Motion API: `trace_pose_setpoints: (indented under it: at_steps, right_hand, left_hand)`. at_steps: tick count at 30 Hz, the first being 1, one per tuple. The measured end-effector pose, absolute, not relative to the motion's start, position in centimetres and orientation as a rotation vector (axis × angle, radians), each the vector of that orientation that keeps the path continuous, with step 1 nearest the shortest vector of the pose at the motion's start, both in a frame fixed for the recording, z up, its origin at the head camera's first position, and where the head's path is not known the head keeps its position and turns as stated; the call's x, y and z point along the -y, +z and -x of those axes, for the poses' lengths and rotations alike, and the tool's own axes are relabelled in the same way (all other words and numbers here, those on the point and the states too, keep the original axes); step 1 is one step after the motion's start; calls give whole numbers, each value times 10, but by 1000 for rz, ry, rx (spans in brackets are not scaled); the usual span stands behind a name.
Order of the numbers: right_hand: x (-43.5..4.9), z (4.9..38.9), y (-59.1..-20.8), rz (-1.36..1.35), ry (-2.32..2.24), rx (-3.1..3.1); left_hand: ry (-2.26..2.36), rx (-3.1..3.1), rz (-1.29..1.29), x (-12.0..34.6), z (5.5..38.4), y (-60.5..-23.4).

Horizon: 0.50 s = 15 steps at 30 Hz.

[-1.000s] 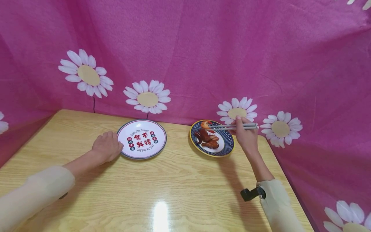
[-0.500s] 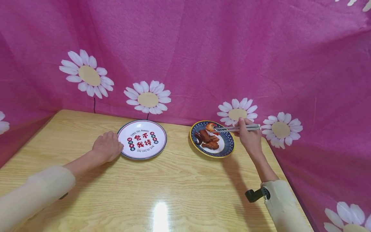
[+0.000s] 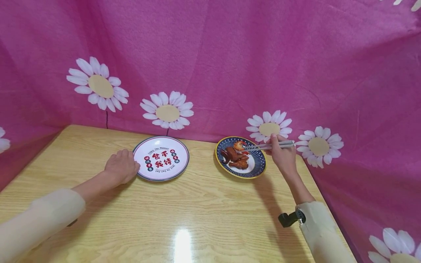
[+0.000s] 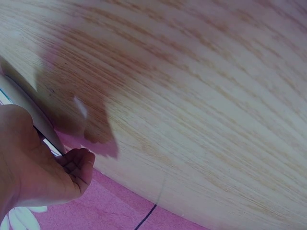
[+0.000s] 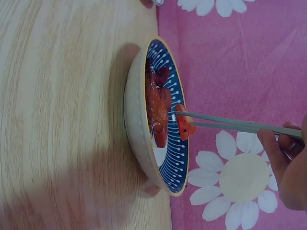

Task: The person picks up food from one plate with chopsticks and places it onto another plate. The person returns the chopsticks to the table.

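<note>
My left hand (image 3: 122,166) grips the left rim of a round white plate (image 3: 143,150) printed with red Chinese characters. In the left wrist view its fingers (image 4: 79,165) curl at the plate's edge. My right hand (image 3: 282,155) holds a pair of metal chopsticks (image 5: 230,123) over a deep blue-and-white patterned plate (image 5: 139,110) with a yellow rim. The chopstick tips are at an orange-red piece resembling a shrimp (image 5: 183,127), near the far rim. Glossy brown meat pieces (image 3: 238,163), resembling chicken wings, lie in the patterned plate.
Both plates stand near the back edge of the wood-grain table (image 3: 184,208), with a gap between them. A pink cloth (image 3: 210,65) with white daisies hangs behind and beside the table. A black camera mount (image 3: 291,219) sits on the right wrist.
My right hand and the chopsticks have shifted slightly right and toward me. The shrimp-like piece has moved a little right with the tips. My left hand stays at the white plate.
</note>
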State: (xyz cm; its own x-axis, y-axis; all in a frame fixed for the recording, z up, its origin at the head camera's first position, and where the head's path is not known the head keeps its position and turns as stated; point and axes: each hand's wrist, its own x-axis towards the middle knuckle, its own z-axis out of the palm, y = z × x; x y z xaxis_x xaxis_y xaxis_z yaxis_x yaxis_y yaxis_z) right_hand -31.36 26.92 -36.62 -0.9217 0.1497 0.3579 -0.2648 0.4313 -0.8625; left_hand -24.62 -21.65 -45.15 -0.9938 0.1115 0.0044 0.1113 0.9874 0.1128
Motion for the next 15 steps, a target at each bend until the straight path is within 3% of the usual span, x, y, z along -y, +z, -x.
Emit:
trace_pose_setpoints:
  at_steps: [15]
  right_hand:
    - [-273,323,-371,-97,1471,2322]
  left_hand:
    - [176,-3137,-173,219,246,-454]
